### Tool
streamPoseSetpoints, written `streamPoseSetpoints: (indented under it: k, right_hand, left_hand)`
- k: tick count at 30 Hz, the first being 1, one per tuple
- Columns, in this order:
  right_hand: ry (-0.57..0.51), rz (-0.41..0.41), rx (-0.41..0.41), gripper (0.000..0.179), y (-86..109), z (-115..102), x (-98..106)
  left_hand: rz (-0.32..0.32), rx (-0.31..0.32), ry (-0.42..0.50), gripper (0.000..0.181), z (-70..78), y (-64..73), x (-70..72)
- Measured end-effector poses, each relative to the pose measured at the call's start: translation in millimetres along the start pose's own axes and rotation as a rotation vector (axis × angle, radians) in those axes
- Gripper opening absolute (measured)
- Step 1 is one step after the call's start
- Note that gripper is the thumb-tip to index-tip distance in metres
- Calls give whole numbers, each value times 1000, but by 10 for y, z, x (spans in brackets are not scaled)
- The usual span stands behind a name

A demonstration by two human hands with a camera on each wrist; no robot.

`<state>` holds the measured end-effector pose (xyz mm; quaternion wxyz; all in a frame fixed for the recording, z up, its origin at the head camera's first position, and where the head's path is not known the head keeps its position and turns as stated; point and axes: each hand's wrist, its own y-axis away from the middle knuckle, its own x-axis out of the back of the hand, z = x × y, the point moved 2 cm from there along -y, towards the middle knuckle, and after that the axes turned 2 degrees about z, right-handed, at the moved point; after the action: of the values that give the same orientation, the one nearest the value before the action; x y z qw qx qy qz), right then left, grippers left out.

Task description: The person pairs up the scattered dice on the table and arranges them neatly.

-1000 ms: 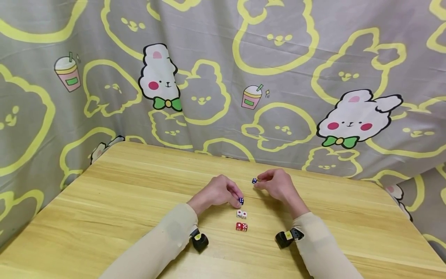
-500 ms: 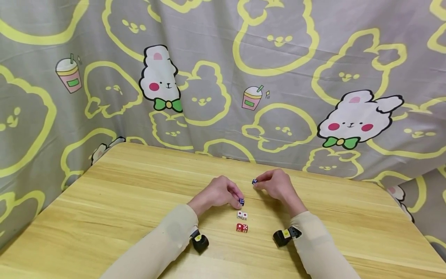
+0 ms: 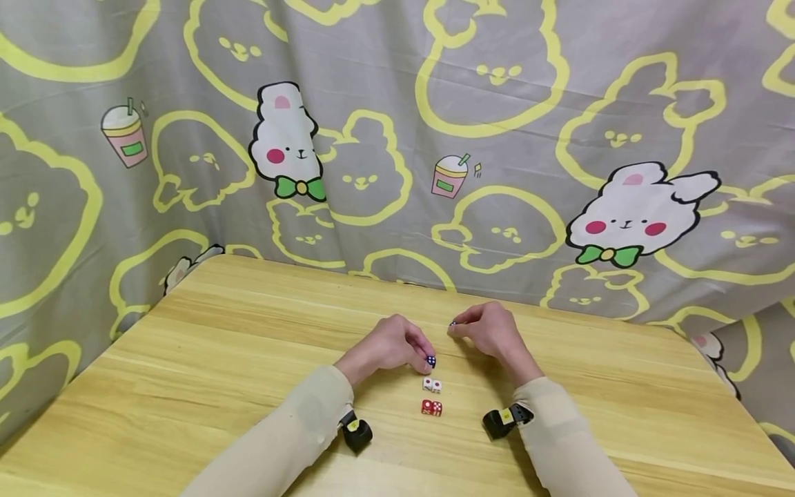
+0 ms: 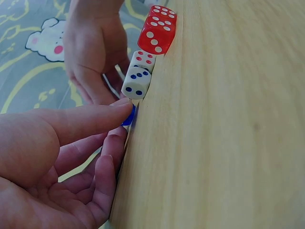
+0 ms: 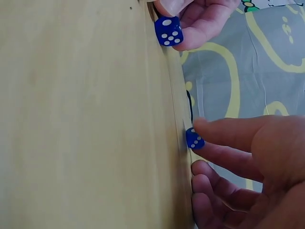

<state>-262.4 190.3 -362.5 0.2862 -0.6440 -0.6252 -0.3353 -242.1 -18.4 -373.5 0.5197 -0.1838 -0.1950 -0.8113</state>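
Between thumb and fingers my left hand [image 3: 393, 343] pinches a blue die [image 3: 431, 361] with white pips, low at the table. My right hand [image 3: 493, 329], farther back and to the right, pinches a second blue die [image 5: 194, 139] by thumb and finger; in the head view the fingers mostly cover it. Two white dice [image 3: 432, 385] sit side by side just in front of the left hand's die. Nearer the front edge, two red dice [image 3: 431, 408] stand next to each other. In the left wrist view the thumb hides most of the left blue die.
The dice stand on a wooden table [image 3: 261, 331]. A grey curtain [image 3: 385, 83] with yellow animal outlines hangs behind it and along the left. Black wrist cameras [image 3: 357, 433] hang under both sleeves, close to the tabletop.
My right hand has turned slightly, so its fingers now cover more of its blue die. The right wrist has shifted a little left. The left hand stays nearly still, its grip unchanged.
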Motion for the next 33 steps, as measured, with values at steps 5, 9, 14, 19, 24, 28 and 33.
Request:
streamPoseSetpoints:
  k: [5,9,14,19,24,28,33]
  right_hand:
    - [-12,15,4,21,27,2,12]
    - [-25,16,5,23,64,15,22]
    - [-45,-5,22,23,120,24,36]
    - [-42,-28,32,21,193,28,56]
    - [-46,-49,55,19,262,2,56]
    - [-59,-79,73,15,317,-48,30]
    - [-99,-132,64,11,375,-100,-21]
  left_hand:
    - [1,0,0,21,-7,-2,4]
    - [3,2,1,21,-11,-1,7]
    - [3,3,4,21,-11,5,9]
    - [0,2,6,20,0,11,4]
    - [2,1,6,21,2,14,4]
    - [0,1,8,21,-3,12,1]
    - [-2,1,7,19,4,8,-6]
